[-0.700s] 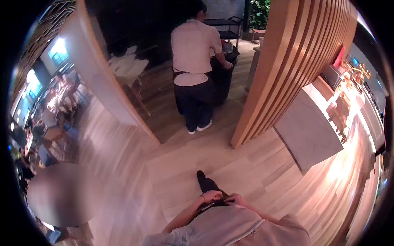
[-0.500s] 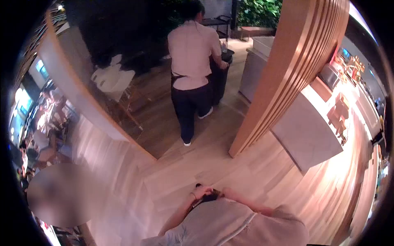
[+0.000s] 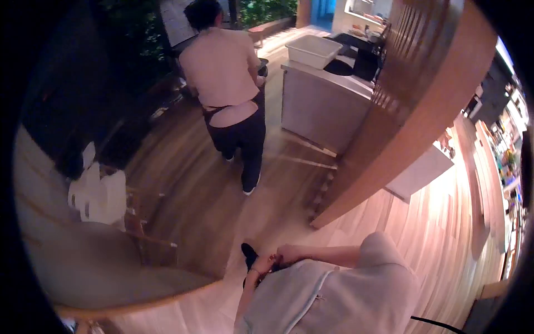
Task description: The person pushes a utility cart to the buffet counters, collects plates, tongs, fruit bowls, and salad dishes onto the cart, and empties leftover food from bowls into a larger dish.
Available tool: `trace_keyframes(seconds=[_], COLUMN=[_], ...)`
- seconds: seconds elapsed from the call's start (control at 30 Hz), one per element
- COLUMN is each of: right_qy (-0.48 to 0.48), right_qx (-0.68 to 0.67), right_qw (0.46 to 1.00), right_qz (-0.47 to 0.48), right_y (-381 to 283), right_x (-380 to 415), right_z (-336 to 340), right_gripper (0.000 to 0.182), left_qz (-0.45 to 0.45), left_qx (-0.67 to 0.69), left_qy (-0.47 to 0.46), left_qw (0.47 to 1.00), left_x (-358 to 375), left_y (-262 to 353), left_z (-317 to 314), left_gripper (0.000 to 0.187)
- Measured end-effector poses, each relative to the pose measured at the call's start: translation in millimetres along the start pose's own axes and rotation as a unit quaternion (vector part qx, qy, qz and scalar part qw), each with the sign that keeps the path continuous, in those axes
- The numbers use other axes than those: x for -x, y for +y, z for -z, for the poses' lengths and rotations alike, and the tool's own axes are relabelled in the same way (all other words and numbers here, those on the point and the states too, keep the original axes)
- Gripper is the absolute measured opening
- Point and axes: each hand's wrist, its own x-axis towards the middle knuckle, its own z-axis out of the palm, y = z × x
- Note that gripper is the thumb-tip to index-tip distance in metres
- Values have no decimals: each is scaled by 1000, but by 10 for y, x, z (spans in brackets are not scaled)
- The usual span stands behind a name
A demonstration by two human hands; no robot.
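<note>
My left hand is at my waist, its fingers bent close to my right hand. Next to it, my right hand rests against the front of my light shirt. The two hands meet or nearly meet, and a small dark thing lies between and below them. Blur and size hide what the fingers hold, if anything. A dark shoe shows just beyond my left hand. Ahead, a person in a light top and dark trousers walks away, hands on something dark in front.
A wooden slatted partition stands to the right. Behind it, a counter carries a white tub. A white chair-like object and a curved partition edge are at left. Plants line the back.
The view has moved forward and turned, so the partition edges are nearer and the counter with the tub shows more. The person ahead has walked on. My hands have drawn closer together.
</note>
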Motion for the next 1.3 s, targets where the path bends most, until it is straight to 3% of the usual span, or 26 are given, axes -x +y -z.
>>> trace_keyframes(seconds=[0.03,0.1,0.13,0.17,0.2,0.27,0.3,0.37,0.4,0.43,0.47,0.53,0.57,0.6,0.63,0.67,0.7,0.73,0.77,0.83,0.9,0.97,1.0,1.07,1.13,1.3], right_qy=[9,135,145,192,237,280,264,253,297,335,325,358,351,295,226,215,94,-31,12,89,110,113,130,182,240,89], right_qx=[-8,-9,-14,46,108,102,58,8,22,36,39,39,55,54,49,65,18,-40,-121,-100,2,53,98,72,35,-45], right_qw=[1000,974,972,961,945,938,942,944,913,877,883,831,838,893,939,945,987,998,989,989,985,980,972,973,967,991], right_qz=[-11,-182,-187,-192,-197,-179,-197,-212,-280,-343,-336,-423,-415,-337,-254,-237,-133,-26,-81,-58,-133,-155,-172,-120,-78,-92], right_y=[-60,-162,-59,176,344,201,229,370,549,560,594,493,481,442,374,425,503,524,557,613,554,708,724,632,588,60], right_x=[-126,-439,-693,-1023,-1234,-1183,-1245,-1502,-1718,-1904,-2085,-2330,-2423,-2514,-2600,-2527,-2716,-3065,-3228,-3234,-3424,-3862,-4014,-4269,-4547,-5330], right_z=[98,443,500,434,505,761,926,1178,1246,1533,1697,2177,2465,2679,2816,3214,3478,4119,4414,4931,5404,5673,5739,5936,6137,7191], right_gripper=[29,20,20,21,22,23,23,23,22,21,21,23,23,26,29,29,31,34,36,32,35,35,36,37,38,46], left_qz=[-50,-124,-186,-19,-22,-254,-186,-195,-201,-193,-183,-212,-251,-243,-168,-97,-95,-94,-86,-50,25,154,157,111,230,286], left_qx=[11,-23,-49,137,130,-3,-104,-147,-182,-177,-170,-132,-90,-79,-18,37,46,77,112,159,159,175,181,63,111,99], left_qy=[-37,-58,-69,-147,-152,-116,-133,-156,-169,-176,-171,-185,-141,-130,-121,-97,-81,-16,48,115,210,217,225,367,252,147], left_qw=[998,990,979,979,979,960,968,957,948,949,953,950,953,958,978,990,991,992,989,979,964,948,944,921,933,942], left_x=[-177,-511,-682,-868,-1033,-1244,-1173,-1459,-1647,-1823,-2017,-2423,-2519,-2604,-2635,-2712,-2722,-2920,-2957,-3120,-2997,-3087,-3045,-3146,-3028,-3155], left_y=[-57,-134,-167,-284,-265,-278,82,9,6,82,14,-136,-177,-164,-188,34,-55,-30,-52,-383,-463,-1206,-1680,-2381,-2412,-2335], left_z=[229,695,951,1044,1225,1497,1862,2166,2346,2628,2789,3044,3260,3529,3774,4025,4222,4846,5184,5370,5666,5679,5537,5477,5745,6968], left_gripper=[18,20,22,21,21,22,23,23,23,23,23,23,23,23,23,24,24,24,24,24,26,28,28,20,21,26])
